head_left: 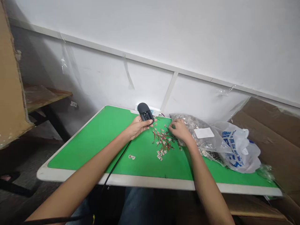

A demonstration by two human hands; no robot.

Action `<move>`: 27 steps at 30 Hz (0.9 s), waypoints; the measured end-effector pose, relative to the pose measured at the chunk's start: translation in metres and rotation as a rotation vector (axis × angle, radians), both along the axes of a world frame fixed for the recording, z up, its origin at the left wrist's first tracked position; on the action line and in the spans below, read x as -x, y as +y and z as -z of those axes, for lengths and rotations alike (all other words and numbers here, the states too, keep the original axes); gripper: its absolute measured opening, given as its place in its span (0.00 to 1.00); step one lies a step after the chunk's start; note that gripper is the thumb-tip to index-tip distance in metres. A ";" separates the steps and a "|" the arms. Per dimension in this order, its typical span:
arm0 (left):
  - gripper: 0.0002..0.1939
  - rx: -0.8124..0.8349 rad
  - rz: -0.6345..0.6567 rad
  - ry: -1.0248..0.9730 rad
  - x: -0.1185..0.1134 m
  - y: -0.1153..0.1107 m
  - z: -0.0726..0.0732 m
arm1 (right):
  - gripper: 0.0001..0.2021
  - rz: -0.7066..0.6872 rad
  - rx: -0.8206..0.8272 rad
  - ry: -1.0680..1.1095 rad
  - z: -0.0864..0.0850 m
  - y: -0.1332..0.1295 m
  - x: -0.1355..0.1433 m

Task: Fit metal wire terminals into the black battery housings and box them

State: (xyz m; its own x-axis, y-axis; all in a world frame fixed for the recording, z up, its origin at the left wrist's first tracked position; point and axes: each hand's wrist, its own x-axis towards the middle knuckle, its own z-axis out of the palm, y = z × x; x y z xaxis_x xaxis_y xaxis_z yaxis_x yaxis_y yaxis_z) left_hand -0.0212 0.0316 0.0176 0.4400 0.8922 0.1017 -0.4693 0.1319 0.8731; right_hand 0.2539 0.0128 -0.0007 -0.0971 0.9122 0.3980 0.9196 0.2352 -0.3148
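My left hand [138, 128] grips a black rounded plastic housing [144, 112], thumb across its lower end. Slots like a battery compartment show on the side facing me. To the right, my right hand [180, 128] reaches down at the edge of a pile of small metal contacts with red and black wires [164, 139]. Its fingers are curled together, and whatever is between their tips is too small to make out. Several flat pale metal contact pieces [160, 155] lie at the near side of the pile. A separate pair of contact pieces [131, 157] sits farther left.
A clear bag of small parts [206, 147] and a white plastic bag with blue print [236, 150] lie on the right of the green tabletop [79, 143]. Behind the housing is a white power strip [154, 111]. A black cable [117, 161] crosses the front edge. Cardboard [269, 134] stands at right.
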 end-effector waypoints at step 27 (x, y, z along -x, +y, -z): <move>0.17 0.016 -0.100 -0.021 -0.006 0.007 -0.003 | 0.16 0.537 0.058 0.027 0.019 -0.138 0.019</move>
